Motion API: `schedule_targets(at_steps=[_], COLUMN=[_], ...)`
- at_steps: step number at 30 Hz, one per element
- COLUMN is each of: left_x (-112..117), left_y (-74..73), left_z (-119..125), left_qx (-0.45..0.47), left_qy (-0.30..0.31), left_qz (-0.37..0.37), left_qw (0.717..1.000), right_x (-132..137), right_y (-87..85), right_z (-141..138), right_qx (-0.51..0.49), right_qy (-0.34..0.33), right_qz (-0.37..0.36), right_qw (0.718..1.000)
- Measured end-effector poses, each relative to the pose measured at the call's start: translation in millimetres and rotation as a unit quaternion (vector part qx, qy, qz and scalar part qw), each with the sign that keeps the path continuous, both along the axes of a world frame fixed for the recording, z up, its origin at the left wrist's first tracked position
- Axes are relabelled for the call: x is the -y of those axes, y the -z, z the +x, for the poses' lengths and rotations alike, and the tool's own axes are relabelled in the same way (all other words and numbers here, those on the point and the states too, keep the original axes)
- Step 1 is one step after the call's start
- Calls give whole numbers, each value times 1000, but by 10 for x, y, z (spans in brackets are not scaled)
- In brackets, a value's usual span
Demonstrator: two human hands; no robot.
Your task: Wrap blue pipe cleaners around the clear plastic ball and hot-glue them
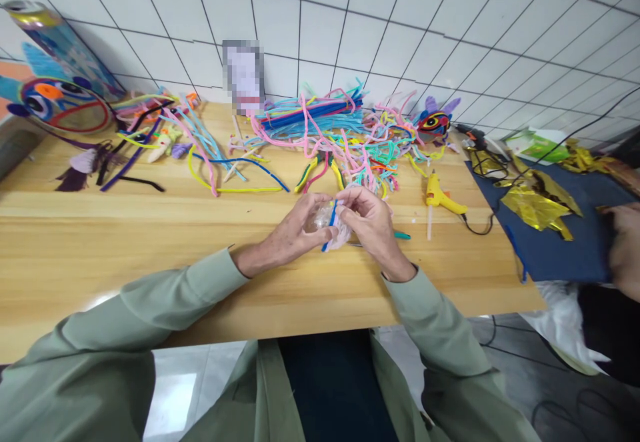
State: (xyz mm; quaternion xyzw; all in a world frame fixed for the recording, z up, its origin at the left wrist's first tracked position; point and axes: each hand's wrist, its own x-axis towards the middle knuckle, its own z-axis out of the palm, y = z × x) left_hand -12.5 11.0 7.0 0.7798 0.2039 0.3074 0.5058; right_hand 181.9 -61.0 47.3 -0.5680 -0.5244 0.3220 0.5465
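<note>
Above the middle of the table, my left hand point(300, 227) grips a clear, rounded plastic piece point(319, 217) from its left side. A blue pipe cleaner point(332, 214) runs across this piece, with pale lilac fuzzy material point(341, 234) on its right part. My right hand point(367, 219) pinches the blue pipe cleaner near its upper end, thumb and fingers together. Just beyond my hands lie pliers point(320, 172) with yellow, green and red handles. The fingers partly hide the held piece.
Bundles of pipe cleaners point(320, 119) lie along the wall. A yellow glue gun point(443, 199) rests to the right, its cord leading to a blue mat point(545, 242) with gold foil point(540, 202). Another person's hand point(626, 249) is at the far right. A decorated fish-like figure point(65, 105) stands left.
</note>
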Motion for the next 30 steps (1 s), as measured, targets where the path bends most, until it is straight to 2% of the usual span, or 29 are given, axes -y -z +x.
schedule_targets(at_steps=[9,12,14,16,18,20,23,27,30], left_x=[30,24,3,-24,-48,-64,-79,-86,-84], left_y=[71,117,134,137,135,140,165,207,220], left_z=[-2,26,33,28,17,5,-1,0,-7], left_qx=[16,33,39,48,62,74,79,72,63], left_qy=[-6,-30,-46,-58,-63,-68,-74,-76,-78], left_qz=[-18,-5,19,51,89,122,149,156,152], left_qw=[1000,999,998,996,992,987,983,982,983], right_x=[-7,45,115,201,294,392,574,892,1123], right_y=[39,3,-63,-152,-240,-297,-279,-71,142], right_z=[21,30,28,35,77,181,454,836,954], right_qx=[23,62,113,184,267,347,434,493,519], right_qy=[-2,9,19,19,11,-6,-35,-56,-75], right_qz=[22,80,153,224,259,241,154,44,-21], right_qw=[999,995,982,957,928,906,887,867,851])
